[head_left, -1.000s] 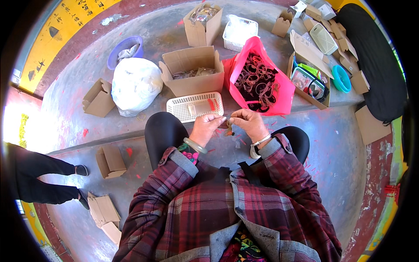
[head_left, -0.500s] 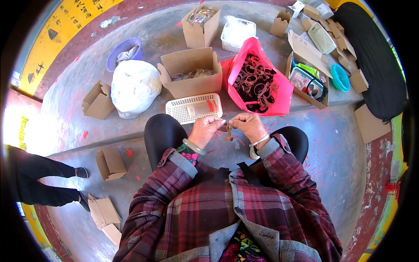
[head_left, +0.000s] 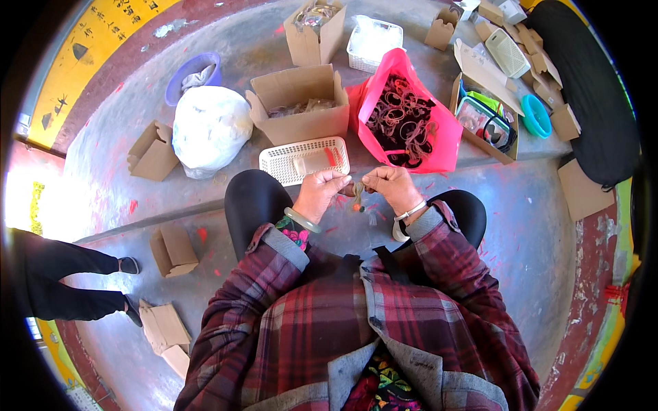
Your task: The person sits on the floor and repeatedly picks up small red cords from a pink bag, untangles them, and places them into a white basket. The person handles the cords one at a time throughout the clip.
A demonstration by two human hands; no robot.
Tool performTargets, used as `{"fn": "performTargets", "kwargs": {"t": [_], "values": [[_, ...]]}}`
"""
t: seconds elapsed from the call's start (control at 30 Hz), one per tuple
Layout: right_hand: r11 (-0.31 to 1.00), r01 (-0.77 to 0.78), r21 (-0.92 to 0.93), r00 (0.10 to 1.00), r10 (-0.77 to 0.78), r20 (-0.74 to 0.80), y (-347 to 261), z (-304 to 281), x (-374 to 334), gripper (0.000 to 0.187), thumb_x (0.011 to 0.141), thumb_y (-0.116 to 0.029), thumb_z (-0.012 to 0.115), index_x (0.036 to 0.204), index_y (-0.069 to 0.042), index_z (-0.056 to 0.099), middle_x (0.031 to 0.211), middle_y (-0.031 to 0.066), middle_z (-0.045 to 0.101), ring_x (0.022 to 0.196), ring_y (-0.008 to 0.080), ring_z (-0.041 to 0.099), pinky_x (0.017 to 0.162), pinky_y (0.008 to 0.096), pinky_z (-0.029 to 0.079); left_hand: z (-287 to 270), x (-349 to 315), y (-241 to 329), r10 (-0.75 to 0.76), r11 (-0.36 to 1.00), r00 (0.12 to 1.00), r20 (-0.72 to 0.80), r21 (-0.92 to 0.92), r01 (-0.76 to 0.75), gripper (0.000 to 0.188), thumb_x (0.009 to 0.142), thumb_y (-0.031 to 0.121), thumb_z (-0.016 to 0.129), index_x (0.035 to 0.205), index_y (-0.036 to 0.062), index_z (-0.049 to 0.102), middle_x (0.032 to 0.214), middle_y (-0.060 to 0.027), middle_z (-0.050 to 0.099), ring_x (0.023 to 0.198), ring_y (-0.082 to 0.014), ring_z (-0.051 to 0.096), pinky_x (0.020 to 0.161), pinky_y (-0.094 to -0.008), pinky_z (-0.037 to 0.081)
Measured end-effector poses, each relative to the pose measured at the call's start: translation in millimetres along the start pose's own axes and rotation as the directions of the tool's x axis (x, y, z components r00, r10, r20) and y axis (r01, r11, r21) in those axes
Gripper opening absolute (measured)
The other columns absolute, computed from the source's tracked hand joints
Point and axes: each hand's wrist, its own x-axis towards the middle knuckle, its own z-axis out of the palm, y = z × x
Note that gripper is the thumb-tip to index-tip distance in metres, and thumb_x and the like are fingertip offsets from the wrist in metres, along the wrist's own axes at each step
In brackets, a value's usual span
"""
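Note:
My left hand (head_left: 320, 194) and my right hand (head_left: 392, 188) meet over my lap, above the gap between my knees. Both pinch a small tan and greenish cord piece (head_left: 357, 198) between thumb and forefinger. Its lower end dangles, with an orange bit near the tip; finer detail is too small to make out. Just beyond my left hand lies a white perforated plastic basket (head_left: 276, 164) with a red strip in it. Past my right hand stands a bright pink bag (head_left: 447, 142), gaping wide, full of dark and pinkish looped cords (head_left: 399, 123).
Behind the basket is a cardboard box (head_left: 301, 129) of clear-wrapped items. A stuffed white plastic bag (head_left: 209, 130) and purple basin (head_left: 175, 85) sit left. Rightward are a carton (head_left: 504, 152) and teal basket (head_left: 535, 116). Another person's legs (head_left: 75, 267) show at far left.
The fingertips are slightly farther apart, and the cord piece between them shows more plainly. My view has tipped a little, so the surroundings sit higher in the picture.

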Motion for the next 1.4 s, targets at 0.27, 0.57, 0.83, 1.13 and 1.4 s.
{"fn": "performTargets", "kwargs": {"t": [0.27,0.57,0.83,1.13,1.4], "values": [[1.000,-0.007,-0.001,0.999,0.007,0.036,-2,0,0,0.017,0.083,-0.014,0.061,0.084,0.003,0.064,0.072,0.0030,0.060,0.066,0.0084,0.052,0.062,0.0225,0.042,-5,1,-2,-0.026,0.999,1.000,0.006,-0.043,0.026,0.015,0.085,0.010,0.057,0.091,-0.0038,0.061,0.081,-0.0065,0.064,0.073,-0.0101,0.059,0.068,-0.0217,0.046],[0.999,0.002,0.033,0.995,0.001,-0.096,-3,-18,1,0.016,0.081,-0.014,0.063,0.086,0.001,0.066,0.073,0.0029,0.062,0.068,0.0075,0.054,0.063,0.0213,0.041,-16,4,-3,-0.041,0.995,0.992,-0.117,0.081,0.051,0.015,0.086,0.014,0.056,0.088,0.0000,0.063,0.076,-0.0031,0.064,0.066,-0.0068,0.056,0.060,-0.0199,0.044],[0.994,0.053,-0.096,0.997,-0.048,0.052,-8,2,-2,0.010,0.078,-0.007,0.064,0.082,0.003,0.064,0.074,0.0029,0.063,0.073,0.0078,0.056,0.068,0.0222,0.045,-12,6,-22,0.267,0.889,0.961,0.075,0.366,-0.275,0.017,0.086,0.015,0.057,0.087,-0.0002,0.064,0.074,-0.0014,0.064,0.058,-0.0020,0.050,0.051,-0.0176,0.039],[0.970,0.007,-0.242,0.997,0.012,0.077,2,-7,-1,0.013,0.076,-0.014,0.066,0.076,0.000,0.066,0.063,0.0001,0.059,0.054,0.0045,0.048,0.048,0.0200,0.038,-5,2,-11,0.156,0.909,0.979,0.128,0.368,-0.193,0.017,0.086,0.016,0.056,0.086,0.0011,0.064,0.073,-0.0020,0.065,0.057,-0.0035,0.052,0.049,-0.0177,0.038],[0.990,-0.024,0.140,0.995,0.037,-0.090,-3,-9,-1,0.012,0.076,-0.012,0.067,0.074,-0.001,0.065,0.064,0.0022,0.060,0.058,0.0080,0.051,0.057,0.0212,0.040,-2,1,-2,-0.086,0.994,0.996,-0.008,-0.069,0.086,0.032,0.089,0.030,0.051,0.099,0.0019,0.060,0.083,-0.0062,0.065,0.060,-0.0062,0.056,0.045,-0.0173,0.035]]}}
